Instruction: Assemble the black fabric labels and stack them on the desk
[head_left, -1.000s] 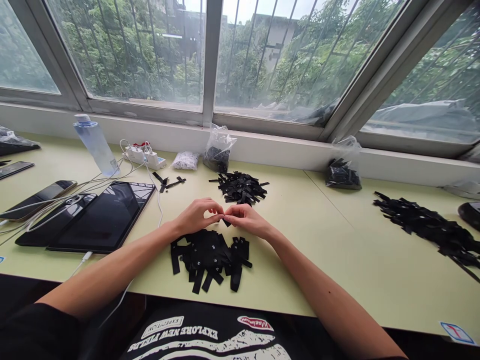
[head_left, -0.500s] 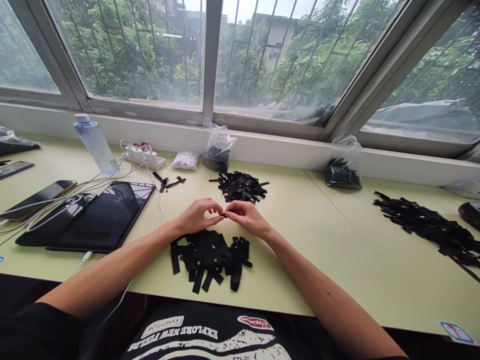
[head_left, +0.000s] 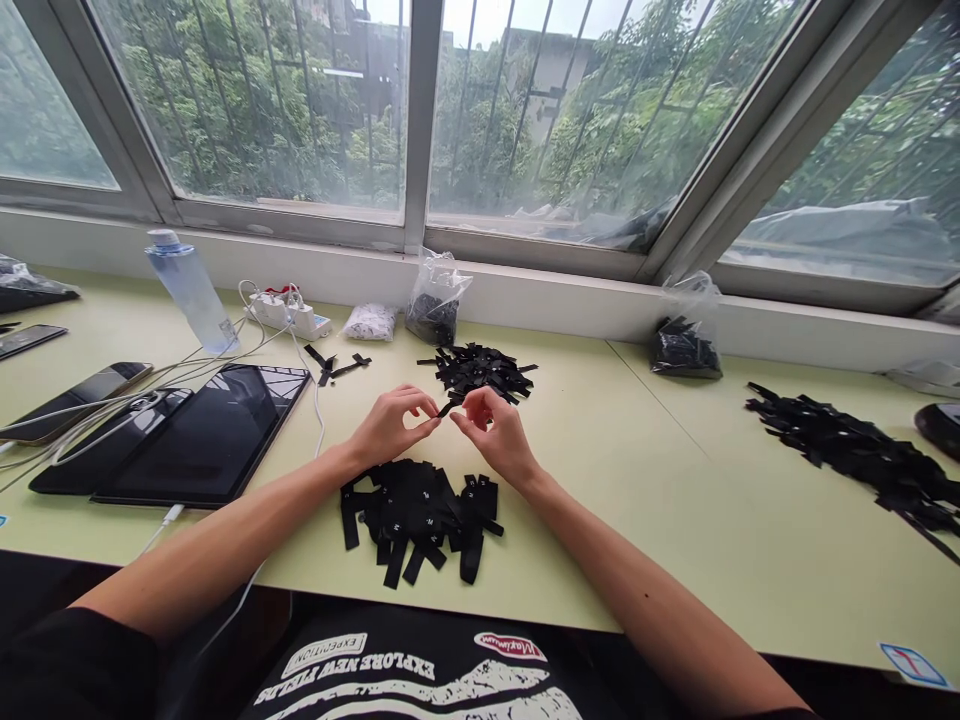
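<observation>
A small black fabric strip [head_left: 448, 408] is pinched at one end by the thumb and forefinger of my left hand [head_left: 386, 425]. My right hand [head_left: 499, 435] is close to the strip's other end, its thumb and forefinger apart. Just beyond my fingers lies a heap of black strips [head_left: 484, 370]. Nearer my body, below both hands, is a pile of black fabric labels [head_left: 412, 515], several of them bearing small white letters.
A tablet [head_left: 214, 435], phones and white cables lie on the left, with a tilted-looking water bottle [head_left: 193, 290] behind. Clear bags of black pieces [head_left: 433, 315] stand by the window. Another long heap of black strips [head_left: 855, 450] is at the right.
Both hands have risen slightly toward the far heap. My right thumb and forefinger have parted from the pinch, and more of the strip shows between the hands.
</observation>
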